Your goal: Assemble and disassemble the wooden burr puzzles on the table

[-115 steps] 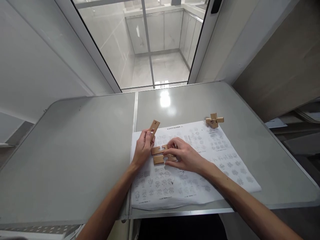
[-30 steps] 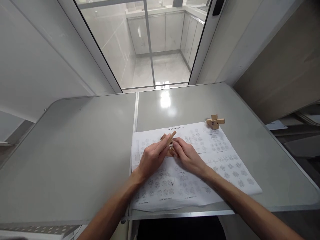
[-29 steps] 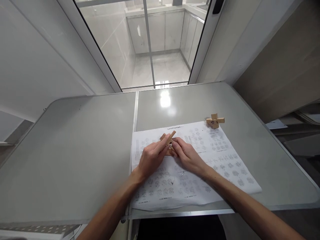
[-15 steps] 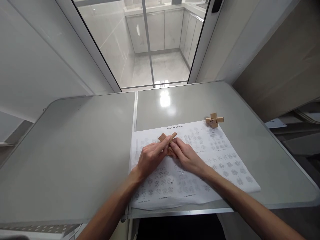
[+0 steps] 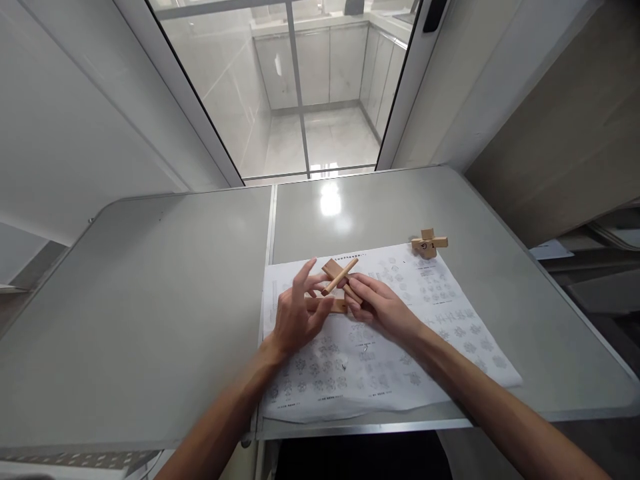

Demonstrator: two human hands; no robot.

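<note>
Several wooden pieces lie crossed over one another above the printed sheet (image 5: 380, 367). My right hand (image 5: 383, 303) is closed on the right side of these wooden pieces (image 5: 332, 269), with a thin stick (image 5: 341, 276) slanting across the top. My left hand (image 5: 299, 310) is at their left side, its fingers spread and the index finger raised. A flat wooden bar (image 5: 339, 306) runs low between the hands, beside my left thumb; whether the left hand touches it is hard to tell.
A small assembled wooden block shape (image 5: 429, 243) with dark marks stands at the sheet's upper right corner. The grey table (image 5: 200, 300) has a metal seam (image 5: 271, 223) left of the sheet. A glass door (image 5: 300, 93) is beyond the far edge.
My left hand has let go of the crossed pieces and opened, moving slightly left. The thin stick and the low bar now show more fully. My right hand has shifted a little to the right.
</note>
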